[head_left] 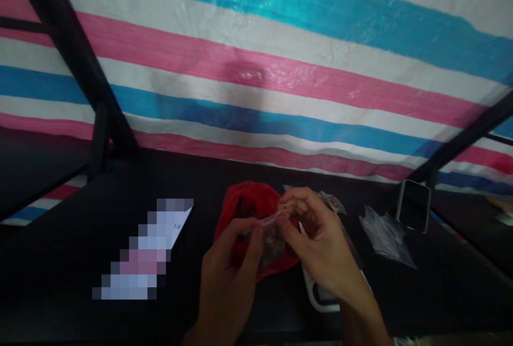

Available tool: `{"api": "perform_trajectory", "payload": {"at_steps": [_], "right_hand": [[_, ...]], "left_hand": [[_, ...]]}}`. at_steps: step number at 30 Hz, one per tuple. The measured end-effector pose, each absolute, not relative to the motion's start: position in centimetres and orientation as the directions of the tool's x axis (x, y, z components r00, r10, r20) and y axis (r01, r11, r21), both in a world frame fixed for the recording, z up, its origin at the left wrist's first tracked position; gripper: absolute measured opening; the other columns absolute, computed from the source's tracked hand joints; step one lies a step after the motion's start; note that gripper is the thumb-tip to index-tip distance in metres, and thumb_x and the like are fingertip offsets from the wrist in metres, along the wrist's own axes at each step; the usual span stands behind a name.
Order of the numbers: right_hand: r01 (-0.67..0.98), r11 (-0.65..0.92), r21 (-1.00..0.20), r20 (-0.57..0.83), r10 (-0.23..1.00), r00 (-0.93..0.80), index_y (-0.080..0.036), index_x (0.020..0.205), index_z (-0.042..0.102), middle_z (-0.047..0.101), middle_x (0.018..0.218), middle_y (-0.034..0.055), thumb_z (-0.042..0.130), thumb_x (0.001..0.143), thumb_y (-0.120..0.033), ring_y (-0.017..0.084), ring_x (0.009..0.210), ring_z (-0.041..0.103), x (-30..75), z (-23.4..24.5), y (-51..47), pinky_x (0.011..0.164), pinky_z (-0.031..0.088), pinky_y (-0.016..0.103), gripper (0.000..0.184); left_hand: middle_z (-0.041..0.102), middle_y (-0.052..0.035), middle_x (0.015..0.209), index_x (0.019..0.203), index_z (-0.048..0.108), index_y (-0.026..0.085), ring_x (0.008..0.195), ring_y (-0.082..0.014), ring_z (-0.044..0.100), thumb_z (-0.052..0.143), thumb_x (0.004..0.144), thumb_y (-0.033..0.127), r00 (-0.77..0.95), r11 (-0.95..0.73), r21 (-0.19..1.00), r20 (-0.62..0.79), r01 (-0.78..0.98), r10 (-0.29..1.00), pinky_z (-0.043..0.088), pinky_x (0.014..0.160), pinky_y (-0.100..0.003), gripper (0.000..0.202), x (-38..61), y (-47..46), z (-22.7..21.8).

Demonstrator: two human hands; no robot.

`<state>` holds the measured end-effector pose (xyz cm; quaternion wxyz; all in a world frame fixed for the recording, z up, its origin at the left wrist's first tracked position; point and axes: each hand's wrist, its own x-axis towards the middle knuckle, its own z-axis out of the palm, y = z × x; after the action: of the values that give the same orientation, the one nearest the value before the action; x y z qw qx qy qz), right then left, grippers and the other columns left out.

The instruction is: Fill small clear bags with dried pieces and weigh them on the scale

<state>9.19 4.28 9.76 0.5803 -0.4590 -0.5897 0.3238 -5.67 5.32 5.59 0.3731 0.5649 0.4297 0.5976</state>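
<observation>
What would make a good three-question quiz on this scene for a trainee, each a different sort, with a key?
1. True or false: the left hand and the right hand both grip the small clear bag.
2. Which is nearest the dark-faced device on the right?
A) the lit screen
B) the loose clear bags
C) the left hand
3. Fill in the colour: in this view, the small clear bag overlaps an open ____ bag.

Key: 1. True; 2. B; 3. red.

Two hands point(320, 244), one red bag point(225, 211)
</observation>
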Motion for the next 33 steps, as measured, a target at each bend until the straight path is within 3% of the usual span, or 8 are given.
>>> {"api": "perform_trajectory", "payload": {"at_steps": [4, 9, 14, 21, 24, 26, 30, 33], "right_hand": [[0.15, 0.345, -0.927, 0.355, 0.934, 0.047, -0.03, 0.119, 0.067, 0.071, 0.099, -0.0021, 0.071, 0.094, -0.018, 0.015, 0.092, 0.069, 9.1, 9.5, 4.1, 0.083, 0.056, 0.027, 0.028], [0.169, 0.38, -0.909, 0.396, 0.915, 0.071, -0.028, 0.105, 0.067, 0.068, 0.095, -0.004, 0.069, 0.088, -0.009, 0.013, 0.089, 0.068, 8.9, 9.6, 3.9, 0.083, 0.056, 0.024, 0.026], [0.152, 0.366, -0.918, 0.374, 0.927, 0.023, -0.029, 0.122, 0.066, 0.069, 0.095, -0.0026, 0.069, 0.093, -0.014, 0.015, 0.088, 0.068, 9.2, 9.8, 3.4, 0.079, 0.055, 0.026, 0.033], [0.205, 0.381, -0.902, 0.41, 0.903, 0.129, -0.027, 0.104, 0.071, 0.072, 0.077, -0.004, 0.082, 0.083, -0.019, 0.017, 0.075, 0.069, 9.9, 10.2, 2.6, 0.071, 0.053, 0.028, 0.025], [0.324, 0.387, -0.863, 0.485, 0.816, 0.316, -0.026, 0.101, 0.073, 0.072, 0.077, -0.0027, 0.082, 0.083, -0.024, 0.018, 0.073, 0.069, 12.7, 10.9, 2.5, 0.072, 0.054, 0.03, 0.02], [0.421, 0.37, -0.828, 0.554, 0.659, 0.509, -0.025, 0.101, 0.071, 0.07, 0.078, -0.002, 0.081, 0.085, -0.03, 0.018, 0.072, 0.068, 16.0, 11.2, 2.8, 0.072, 0.055, 0.031, 0.019], [0.636, 0.189, -0.748, 0.651, 0.398, 0.646, -0.022, 0.101, 0.068, 0.072, 0.086, 0.0043, 0.077, 0.082, -0.042, 0.023, 0.079, 0.07, 22.3, 10.3, 4.6, 0.076, 0.058, 0.038, 0.029], [0.697, 0.042, -0.716, 0.622, 0.492, 0.609, -0.02, 0.099, 0.071, 0.077, 0.092, 0.0112, 0.071, 0.084, -0.048, 0.028, 0.085, 0.073, 24.1, 8.3, 6.2, 0.082, 0.059, 0.044, 0.032]], "left_hand": [[0.082, 0.0026, 0.079, 0.083, 0.08, 0.027, 0.068, -0.0143, 0.077, 0.072, 0.091, 0.038, -0.123, -0.356, 0.933, 0.361, 0.059, 0.924, 0.062, 0.064, -0.018, 0.016, -5.6, 5.3, 5.5], [0.082, 0.0044, 0.081, 0.085, 0.081, 0.028, 0.07, -0.0124, 0.078, 0.074, 0.091, 0.034, -0.12, -0.381, 0.922, 0.386, 0.062, 0.914, 0.062, 0.067, -0.016, 0.011, -5.3, 5.4, 5.4], [0.082, 0.0047, 0.084, 0.083, 0.082, 0.03, 0.076, -0.0124, 0.079, 0.074, 0.09, 0.029, -0.079, -0.44, 0.896, 0.443, 0.05, 0.893, 0.063, 0.073, -0.017, 0.01, -5.0, 5.3, 5.5], [0.086, 0.0024, 0.099, 0.086, 0.084, 0.031, 0.092, -0.0169, 0.082, 0.069, 0.095, 0.03, -0.019, -0.564, 0.812, 0.572, 0.15, 0.82, 0.066, 0.084, -0.024, 0.017, -5.1, 5.1, 4.5], [0.083, -0.0025, 0.125, 0.124, 0.078, 0.03, 0.115, -0.0222, 0.079, 0.062, 0.102, 0.035, 0.032, -0.612, 0.75, 0.626, 0.25, 0.78, 0.065, 0.097, -0.034, 0.028, -4.6, 4.7, 3.7], [0.077, -0.0045, 0.14, 0.144, 0.065, 0.029, 0.129, -0.0234, 0.073, 0.058, 0.104, 0.033, 0.071, -0.652, 0.701, 0.663, 0.289, 0.745, 0.062, 0.107, -0.037, 0.041, -4.4, 4.5, 3.2], [0.075, -0.0016, 0.139, 0.143, 0.062, 0.031, 0.13, -0.0199, 0.07, 0.049, 0.107, 0.026, 0.114, -0.699, 0.649, 0.703, 0.301, 0.702, 0.058, 0.11, -0.033, 0.039, -4.6, 4.4, 2.8], [0.075, 0.0001, 0.133, 0.137, 0.064, 0.032, 0.125, -0.0174, 0.07, 0.048, 0.107, 0.023, 0.105, -0.707, 0.637, 0.716, 0.307, 0.69, 0.057, 0.106, -0.027, 0.036, -4.7, 4.5, 2.8]]}}
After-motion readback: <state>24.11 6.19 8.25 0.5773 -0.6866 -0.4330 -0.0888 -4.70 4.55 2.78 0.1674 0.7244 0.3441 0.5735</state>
